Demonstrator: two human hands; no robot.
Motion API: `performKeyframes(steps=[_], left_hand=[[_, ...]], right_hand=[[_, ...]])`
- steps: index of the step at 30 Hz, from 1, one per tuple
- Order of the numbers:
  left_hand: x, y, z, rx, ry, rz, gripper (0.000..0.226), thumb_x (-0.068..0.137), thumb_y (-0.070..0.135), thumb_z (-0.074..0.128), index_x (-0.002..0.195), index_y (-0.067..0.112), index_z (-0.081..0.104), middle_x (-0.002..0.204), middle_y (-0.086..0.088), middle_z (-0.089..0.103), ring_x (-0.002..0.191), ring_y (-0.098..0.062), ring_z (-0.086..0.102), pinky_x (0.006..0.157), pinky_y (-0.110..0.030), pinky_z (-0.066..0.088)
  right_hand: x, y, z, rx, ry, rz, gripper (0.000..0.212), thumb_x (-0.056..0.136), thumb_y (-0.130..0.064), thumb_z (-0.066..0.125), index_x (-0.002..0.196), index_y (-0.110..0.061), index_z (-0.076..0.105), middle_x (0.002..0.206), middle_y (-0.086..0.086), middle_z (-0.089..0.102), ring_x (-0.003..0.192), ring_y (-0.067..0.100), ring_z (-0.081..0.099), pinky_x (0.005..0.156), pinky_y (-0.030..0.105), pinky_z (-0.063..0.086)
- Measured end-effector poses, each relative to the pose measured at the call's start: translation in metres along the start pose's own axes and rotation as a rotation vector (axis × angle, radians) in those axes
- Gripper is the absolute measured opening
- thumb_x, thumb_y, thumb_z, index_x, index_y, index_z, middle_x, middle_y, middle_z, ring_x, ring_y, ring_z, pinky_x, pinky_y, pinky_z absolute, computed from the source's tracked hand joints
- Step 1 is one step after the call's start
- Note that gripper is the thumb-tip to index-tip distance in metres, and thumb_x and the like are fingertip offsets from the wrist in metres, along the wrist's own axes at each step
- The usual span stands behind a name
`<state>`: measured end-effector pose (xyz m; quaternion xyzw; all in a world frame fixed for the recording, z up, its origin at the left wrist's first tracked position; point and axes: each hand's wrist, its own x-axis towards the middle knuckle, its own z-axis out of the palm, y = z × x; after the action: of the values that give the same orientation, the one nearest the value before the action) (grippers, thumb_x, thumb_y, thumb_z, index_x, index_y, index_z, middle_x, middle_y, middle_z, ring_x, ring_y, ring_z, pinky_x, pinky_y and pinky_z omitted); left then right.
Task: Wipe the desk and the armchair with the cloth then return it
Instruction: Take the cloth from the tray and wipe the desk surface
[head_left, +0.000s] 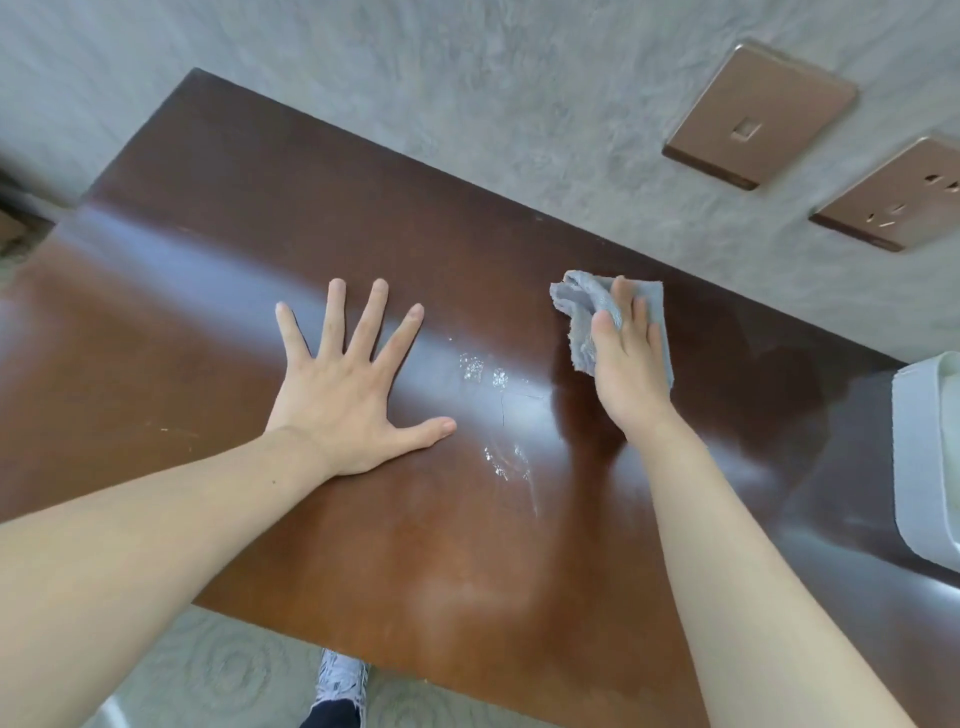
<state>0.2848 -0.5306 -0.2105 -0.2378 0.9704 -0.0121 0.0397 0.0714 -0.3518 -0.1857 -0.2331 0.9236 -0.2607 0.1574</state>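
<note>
The right hand (631, 358) is pressing the grey cloth (576, 301) down on the brown worktop (249, 218), thumb pinching a bunched fold while the other fingers are lying along the top of it. The cloth is sitting toward the wall side of the worktop, its crumpled end spilling out to the left of the hand. The left hand (348, 395) is lying flat on the worktop, fingers spread wide, holding nothing, well apart from the cloth. Between the two hands, wet smears (493, 410) are glinting, trailing from just left of the cloth back toward the near edge. So the right hand looks nearer the job, and the smears are lying to its left and nearer the person. There is open room leftward up to the spread hand. To the right of the cloth a white tray (924, 467) is crowding the worktop edge, and the wall with two bronze sockets (758, 114) is closing off the far side.
</note>
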Motion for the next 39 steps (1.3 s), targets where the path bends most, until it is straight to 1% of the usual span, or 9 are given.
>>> performKeyframes(steps=[1,3,6,12,18,26,32,36,39], left_hand=[[0.001,-0.001,0.001,0.002,0.011,0.002,0.114,0.07,0.099,0.01,0.16,0.028,0.011,0.167,-0.011,0.009,0.151,-0.044,0.001,0.108,-0.077,0.007],[0.001,-0.001,0.002,0.004,0.022,0.005,0.114,0.07,0.099,0.01,0.16,0.028,0.011,0.167,-0.011,0.009,0.151,-0.044,0.002,0.108,-0.076,0.007],[0.0,-0.001,0.003,0.006,0.026,0.005,0.114,0.07,0.099,0.01,0.16,0.028,0.01,0.167,-0.011,0.008,0.151,-0.043,0.001,0.108,-0.076,0.006],[0.0,-0.001,0.003,-0.012,0.011,-0.01,0.114,0.068,0.1,0.006,0.159,0.031,0.001,0.168,-0.007,0.0,0.152,-0.041,-0.007,0.11,-0.075,0.004],[-0.001,-0.002,0.001,-0.012,-0.01,-0.008,0.114,0.067,0.1,0.002,0.159,0.032,-0.006,0.168,-0.006,-0.007,0.151,-0.039,-0.013,0.111,-0.075,0.004],[-0.001,-0.001,-0.002,-0.007,-0.023,-0.009,0.117,0.063,0.1,-0.003,0.158,0.032,-0.006,0.168,-0.006,-0.008,0.151,-0.039,-0.011,0.11,-0.075,0.005],[0.0,-0.002,0.001,-0.007,-0.011,-0.008,0.116,0.065,0.101,-0.001,0.158,0.032,-0.007,0.168,-0.006,-0.008,0.151,-0.039,-0.012,0.111,-0.075,0.003],[-0.001,-0.002,0.002,0.001,0.003,-0.001,0.115,0.066,0.1,0.001,0.159,0.031,-0.004,0.168,-0.007,-0.004,0.151,-0.041,-0.009,0.11,-0.076,0.004],[-0.001,-0.002,0.001,0.012,-0.002,0.001,0.116,0.067,0.1,0.001,0.159,0.03,-0.003,0.168,-0.007,-0.004,0.151,-0.042,-0.008,0.109,-0.076,0.005]], right_hand=[[0.008,-0.007,0.003,-0.034,-0.002,-0.041,0.058,0.1,-0.031,0.018,0.156,-0.016,0.021,0.162,-0.001,0.022,0.135,0.009,0.014,0.108,0.03,0.014],[0.022,-0.019,0.011,-0.124,-0.047,-0.095,0.059,0.102,-0.032,0.018,0.158,-0.016,0.013,0.167,-0.001,0.01,0.149,0.009,0.003,0.12,0.032,0.002],[0.036,-0.028,0.026,-0.269,-0.13,-0.155,0.057,0.105,-0.034,0.017,0.159,-0.022,0.003,0.167,-0.001,-0.004,0.153,0.014,-0.01,0.122,0.034,-0.012],[0.029,-0.04,0.036,-0.315,-0.201,-0.3,0.056,0.105,-0.035,0.019,0.159,-0.027,0.003,0.167,-0.005,-0.007,0.152,0.012,-0.012,0.121,0.033,-0.014],[-0.034,-0.035,0.035,-0.376,-0.277,-0.476,0.058,0.105,-0.038,0.02,0.159,-0.028,0.002,0.167,-0.007,-0.007,0.152,0.01,-0.014,0.122,0.034,-0.014],[-0.124,-0.019,0.024,-0.295,-0.379,-0.39,0.056,0.105,-0.038,0.011,0.158,-0.029,-0.004,0.164,-0.014,-0.014,0.147,0.001,-0.024,0.122,0.031,-0.015],[-0.194,-0.001,0.017,-0.189,-0.363,-0.24,0.059,0.099,-0.051,0.001,0.155,-0.036,-0.01,0.155,-0.029,-0.026,0.143,-0.006,-0.028,0.118,0.023,-0.017],[-0.191,0.004,0.028,-0.386,-0.26,-0.239,0.066,0.099,-0.056,0.003,0.154,-0.027,-0.02,0.161,-0.013,-0.026,0.146,0.005,-0.029,0.118,0.027,-0.021],[-0.146,-0.004,0.035,-0.433,-0.177,-0.218,0.072,0.099,-0.057,0.009,0.156,-0.021,-0.016,0.164,-0.003,-0.019,0.15,0.013,-0.024,0.121,0.032,-0.017]])
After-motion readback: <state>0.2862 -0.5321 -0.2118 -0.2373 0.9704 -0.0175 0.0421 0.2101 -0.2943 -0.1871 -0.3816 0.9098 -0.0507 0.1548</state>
